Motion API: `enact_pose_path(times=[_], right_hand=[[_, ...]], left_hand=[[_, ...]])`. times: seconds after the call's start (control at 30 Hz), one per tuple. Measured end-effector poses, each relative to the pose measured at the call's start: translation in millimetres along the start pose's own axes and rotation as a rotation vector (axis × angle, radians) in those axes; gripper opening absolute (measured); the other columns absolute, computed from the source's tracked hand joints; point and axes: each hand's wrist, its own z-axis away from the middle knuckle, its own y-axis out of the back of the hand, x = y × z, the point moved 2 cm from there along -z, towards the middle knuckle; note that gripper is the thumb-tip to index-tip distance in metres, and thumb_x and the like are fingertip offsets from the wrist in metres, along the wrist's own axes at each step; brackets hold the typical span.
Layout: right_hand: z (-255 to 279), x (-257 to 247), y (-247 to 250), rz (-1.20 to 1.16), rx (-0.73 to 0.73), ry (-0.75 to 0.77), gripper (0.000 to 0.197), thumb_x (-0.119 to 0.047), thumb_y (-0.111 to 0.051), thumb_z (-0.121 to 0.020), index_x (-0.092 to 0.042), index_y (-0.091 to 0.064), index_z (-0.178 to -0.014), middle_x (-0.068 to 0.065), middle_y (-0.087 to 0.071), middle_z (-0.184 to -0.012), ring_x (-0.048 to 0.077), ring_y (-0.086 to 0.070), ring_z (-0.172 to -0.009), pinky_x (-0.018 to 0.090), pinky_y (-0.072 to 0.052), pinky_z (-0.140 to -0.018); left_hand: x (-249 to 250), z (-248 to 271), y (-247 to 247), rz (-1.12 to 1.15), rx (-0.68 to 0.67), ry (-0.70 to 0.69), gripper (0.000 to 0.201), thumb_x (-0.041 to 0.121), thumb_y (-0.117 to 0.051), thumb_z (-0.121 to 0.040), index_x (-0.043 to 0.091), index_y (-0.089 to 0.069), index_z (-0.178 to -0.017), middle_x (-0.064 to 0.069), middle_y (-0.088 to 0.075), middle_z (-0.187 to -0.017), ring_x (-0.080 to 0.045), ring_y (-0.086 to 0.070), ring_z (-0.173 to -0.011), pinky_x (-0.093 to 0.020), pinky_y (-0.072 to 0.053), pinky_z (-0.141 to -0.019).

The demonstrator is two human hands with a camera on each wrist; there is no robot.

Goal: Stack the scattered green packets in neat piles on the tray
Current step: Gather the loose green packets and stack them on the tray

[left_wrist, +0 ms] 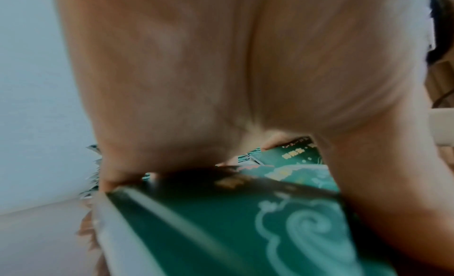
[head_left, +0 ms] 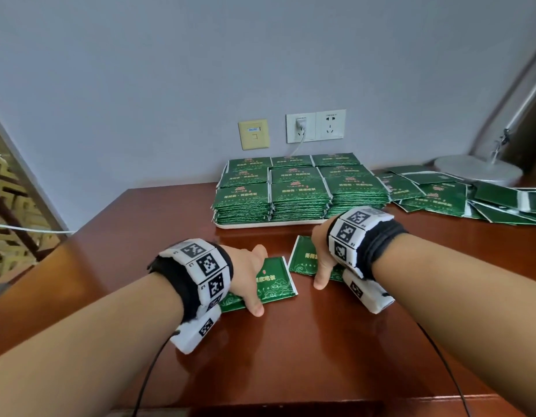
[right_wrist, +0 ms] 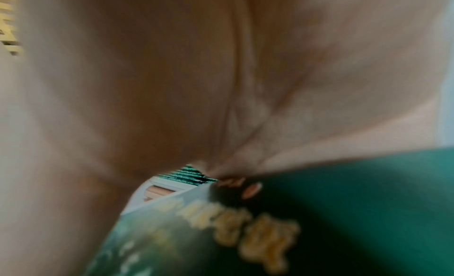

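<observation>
Two green packets lie on the brown table in front of the tray. My left hand [head_left: 252,278] arches over the left packet [head_left: 277,281], thumb at its near edge and fingers curled over its far edge. My right hand [head_left: 320,260] grips the right packet [head_left: 301,256] the same way, thumb pointing down at the near edge. The white tray [head_left: 269,226] behind holds several neat piles of green packets [head_left: 299,188]. In the wrist views each palm [left_wrist: 221,76] [right_wrist: 172,85] hangs close over its packet [left_wrist: 233,231] [right_wrist: 343,202], and the fingertips are hidden.
Several loose green packets [head_left: 441,194] lie scattered at the back right, beside a round silver lamp base [head_left: 477,171]. Wall sockets [head_left: 314,126] with a plugged-in cable sit above the tray. The table's left edge [head_left: 104,215] runs diagonally.
</observation>
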Motion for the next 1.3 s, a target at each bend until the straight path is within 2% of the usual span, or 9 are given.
enact_pose_path(times=[0.07,0.2,0.3,0.47,0.63,0.83,1.1,1.2,1.3], right_hand=[[0.8,2.6,-1.3,0.01,0.015,0.013,0.08,-0.06,-0.065,-0.078,-0.005,-0.048,-0.134,0.008,-0.062,-0.117,0.023,-0.054,-0.09,0.032,-0.042,-0.075],[-0.9,10.0,-8.6,-0.033,0.068,-0.017,0.094,-0.065,-0.065,-0.074,0.0,-0.039,-0.137,0.013,-0.056,-0.128,0.029,-0.056,-0.111,0.033,-0.039,-0.073],[-3.2,12.5,-8.1,-0.049,0.102,-0.017,0.101,-0.065,-0.071,-0.067,-0.001,-0.04,-0.137,0.011,-0.058,-0.128,0.028,-0.059,-0.11,0.033,-0.041,-0.07],[-9.8,14.0,12.7,-0.036,0.118,-0.041,0.111,-0.038,-0.085,-0.065,-0.008,-0.014,-0.144,0.016,-0.052,-0.126,0.034,-0.059,-0.107,0.043,-0.052,-0.081],[-15.5,37.0,40.3,-0.122,0.3,-0.038,0.089,-0.028,-0.079,-0.068,-0.014,-0.024,-0.136,0.012,-0.041,-0.119,0.029,-0.055,-0.096,0.039,-0.051,-0.074],[-33.6,57.3,76.4,-0.104,0.39,-0.041,0.085,-0.022,-0.076,-0.067,-0.02,-0.028,-0.137,0.01,-0.043,-0.121,0.03,-0.05,-0.11,0.044,-0.049,-0.087],[-72.7,46.0,105.3,-0.041,0.345,-0.035,0.098,-0.039,-0.085,-0.062,-0.019,-0.029,-0.139,0.011,-0.045,-0.127,0.031,-0.05,-0.115,0.048,-0.048,-0.091],[-78.3,45.4,107.3,-0.05,0.335,-0.012,0.108,-0.055,-0.083,-0.056,-0.023,-0.027,-0.143,0.011,-0.042,-0.134,0.033,-0.045,-0.122,0.052,-0.044,-0.095],[-78.6,52.4,100.0,-0.062,0.331,0.01,0.106,-0.061,-0.078,-0.061,-0.027,-0.024,-0.146,0.011,-0.038,-0.139,0.034,-0.042,-0.125,0.053,-0.042,-0.098]], left_hand=[[0.7,2.2,-0.4,-0.019,0.016,0.01,0.097,0.051,-0.081,-0.065,0.021,-0.021,-0.134,-0.004,-0.049,-0.116,-0.022,-0.057,-0.101,-0.044,-0.052,-0.088],[-1.9,6.4,-1.3,-0.021,0.095,-0.001,0.097,0.054,-0.081,-0.063,0.02,-0.023,-0.133,-0.002,-0.045,-0.117,-0.02,-0.048,-0.105,-0.043,-0.047,-0.093],[-7.5,7.8,0.9,-0.029,0.149,-0.025,0.096,0.058,-0.08,-0.06,0.024,-0.025,-0.131,0.001,-0.044,-0.114,-0.018,-0.046,-0.105,-0.043,-0.044,-0.094],[-20.4,2.2,28.7,-0.01,0.286,-0.041,0.09,0.049,-0.078,-0.062,0.026,-0.025,-0.132,0.003,-0.045,-0.108,-0.018,-0.046,-0.1,-0.045,-0.038,-0.094],[-34.1,-8.6,69.3,-0.034,0.433,-0.029,0.093,0.041,-0.075,-0.068,0.025,-0.019,-0.141,0.0,-0.042,-0.118,-0.021,-0.042,-0.111,-0.046,-0.033,-0.099],[-55.6,-33.0,99.9,-0.062,0.475,0.02,0.096,0.039,-0.075,-0.068,0.025,-0.019,-0.143,-0.002,-0.043,-0.125,-0.022,-0.041,-0.118,-0.046,-0.035,-0.098],[-80.3,-69.0,116.7,-0.036,0.48,0.05,0.094,0.041,-0.078,-0.068,0.027,-0.021,-0.142,-0.004,-0.043,-0.129,-0.024,-0.04,-0.12,-0.046,-0.037,-0.098],[-82.8,-77.6,114.9,0.003,0.499,0.019,0.098,0.05,-0.078,-0.066,0.033,-0.02,-0.143,-0.003,-0.037,-0.134,-0.024,-0.033,-0.126,-0.047,-0.036,-0.101],[-88.6,-79.4,108.4,0.068,0.484,-0.038,0.1,0.053,-0.078,-0.067,0.041,-0.018,-0.145,-0.003,-0.027,-0.141,-0.025,-0.024,-0.13,-0.053,-0.035,-0.104]])
